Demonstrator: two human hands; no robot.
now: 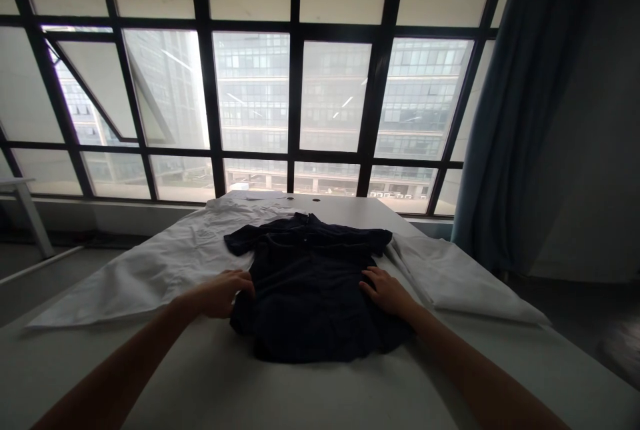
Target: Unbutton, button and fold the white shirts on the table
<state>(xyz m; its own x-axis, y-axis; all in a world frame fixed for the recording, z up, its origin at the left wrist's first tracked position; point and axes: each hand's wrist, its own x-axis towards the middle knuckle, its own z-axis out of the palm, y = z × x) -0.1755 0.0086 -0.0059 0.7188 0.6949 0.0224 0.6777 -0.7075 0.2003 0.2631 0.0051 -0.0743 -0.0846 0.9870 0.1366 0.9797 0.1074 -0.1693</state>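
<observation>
A dark navy short-sleeved shirt [310, 297] lies spread on the white table [210, 383], its collar toward the window and its hem toward me. My left hand [227, 291] grips the shirt's left side edge, the fingers closed on the cloth. On the right side of the shirt, my right hand [385, 290] rests with its fingers stretched out over the fabric. Both sleeves point outward, and small wrinkles run across the chest and body.
White cloth [150, 277] covers the table's left part, and a folded white cloth [460, 277] lies to the right. Behind the table stands a large black-framed window [295, 97], one pane tilted outward. A blue curtain [505, 123] hangs at right. Another white table [30, 210] shows far left.
</observation>
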